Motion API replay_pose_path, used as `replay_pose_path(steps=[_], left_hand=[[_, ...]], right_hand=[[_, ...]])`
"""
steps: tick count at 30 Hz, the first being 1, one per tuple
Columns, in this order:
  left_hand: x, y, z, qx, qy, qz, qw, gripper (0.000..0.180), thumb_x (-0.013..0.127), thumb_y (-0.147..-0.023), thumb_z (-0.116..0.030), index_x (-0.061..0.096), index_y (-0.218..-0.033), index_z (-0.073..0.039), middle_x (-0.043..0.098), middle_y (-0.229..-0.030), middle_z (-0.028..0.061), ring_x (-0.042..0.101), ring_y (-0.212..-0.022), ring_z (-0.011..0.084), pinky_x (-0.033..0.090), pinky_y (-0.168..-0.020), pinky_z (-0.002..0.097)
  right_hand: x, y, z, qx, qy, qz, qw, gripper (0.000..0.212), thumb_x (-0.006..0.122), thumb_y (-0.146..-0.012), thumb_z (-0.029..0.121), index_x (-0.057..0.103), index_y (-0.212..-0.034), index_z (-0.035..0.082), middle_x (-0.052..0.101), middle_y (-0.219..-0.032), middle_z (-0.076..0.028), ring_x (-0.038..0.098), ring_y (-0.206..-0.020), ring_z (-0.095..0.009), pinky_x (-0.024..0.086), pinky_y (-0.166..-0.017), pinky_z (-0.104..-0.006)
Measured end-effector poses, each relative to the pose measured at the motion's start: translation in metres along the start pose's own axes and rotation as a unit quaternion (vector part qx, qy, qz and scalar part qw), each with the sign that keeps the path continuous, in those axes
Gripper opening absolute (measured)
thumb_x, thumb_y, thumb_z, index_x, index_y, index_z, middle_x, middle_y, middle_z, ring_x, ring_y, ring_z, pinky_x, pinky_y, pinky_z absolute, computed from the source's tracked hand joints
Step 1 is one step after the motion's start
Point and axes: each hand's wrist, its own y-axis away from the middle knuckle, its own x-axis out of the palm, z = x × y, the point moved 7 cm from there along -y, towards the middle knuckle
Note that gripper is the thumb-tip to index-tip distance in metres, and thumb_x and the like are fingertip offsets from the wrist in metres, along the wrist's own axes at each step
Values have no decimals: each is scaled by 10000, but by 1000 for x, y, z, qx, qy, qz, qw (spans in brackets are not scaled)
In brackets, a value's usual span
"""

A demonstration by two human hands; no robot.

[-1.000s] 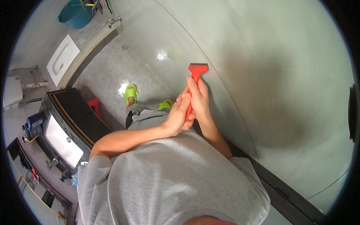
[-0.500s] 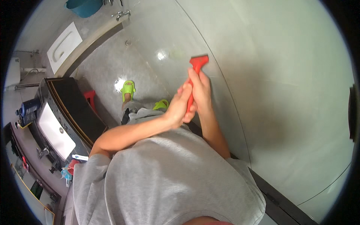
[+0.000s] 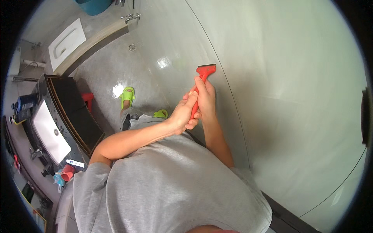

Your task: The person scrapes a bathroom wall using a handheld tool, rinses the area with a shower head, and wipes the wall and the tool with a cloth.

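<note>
A red scraper [image 3: 206, 70] with a dark blade edge points away from me, its handle running down between my hands. Lower on the handle, my left hand [image 3: 182, 115] is closed, its thumb lying along the grip. Higher up, just below the flared head, my right hand [image 3: 206, 97] wraps the handle from the right side. The fingers of both hands overlap and partly hide the handle. Beside the scraper rises a pale, glossy wall [image 3: 287, 97] with a thin curved joint line; I cannot tell whether the blade touches it.
My green slippers [image 3: 127, 95] stand on a wet grey floor [image 3: 101, 73] with a drain [image 3: 132, 47]. At left is a dark vanity with a white sink [image 3: 52, 132], a red stool [image 3: 88, 100] beside it. Farther off are a squat toilet [image 3: 68, 44], a tap [image 3: 131, 18] and a blue basin [image 3: 94, 6].
The scraper and both hands have shifted slightly nearer to me, the grip unchanged. The view has turned a little, so the vanity and sink sit farther left.
</note>
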Motion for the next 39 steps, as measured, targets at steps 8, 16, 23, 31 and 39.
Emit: replay_pose_path(steps=[8, 16, 23, 31, 39], left_hand=[[-11, -5, 0, 16, -6, 2, 1000, 484, 312, -991, -597, 479, -892, -154, 412, -617, -27, 271, -378, 52, 173, -327, 216], [-21, -12, -16, 40, 10, -6, 999, 461, 333, -979, -616, 454, -840, -193, 428, -626, -35, 280, -391, 50, 163, -334, 208], [-65, -43, -79, 84, 6, 2, 996, 459, 358, -975, -608, 457, -860, -175, 432, -626, -29, 287, -392, 39, 165, -337, 197], [-114, -50, -20, 31, -9, 33, 999, 476, 365, -962, -632, 471, -873, -177, 446, -639, -20, 361, -425, 69, 243, -384, 221], [-115, -82, 20, -5, 20, 38, 999, 498, 316, -979, -619, 464, -886, -153, 452, -639, -9, 380, -450, 98, 261, -400, 251]], right_hand=[[-3, 3, -17, 17, 7, -17, 1000, 236, 539, -967, 263, 495, -898, 42, 515, -650, -26, 570, -546, -144, 477, -505, -310], [9, -17, -19, 23, 38, -8, 999, 302, 577, -943, 335, 522, -837, 57, 531, -658, -39, 587, -570, -162, 472, -520, -313], [55, -84, -27, 12, 8, 29, 999, 287, 574, -942, 320, 496, -861, 57, 534, -672, -42, 609, -595, -183, 483, -542, -322], [42, -53, -85, 16, 74, -15, 997, 278, 537, -956, 308, 474, -881, 48, 498, -657, -36, 613, -586, -187, 496, -544, -330], [-5, -53, -117, 77, 216, -77, 970, 292, 540, -959, 304, 545, -997, 14, 519, -646, -43, 618, -576, -195, 486, -522, -326]])
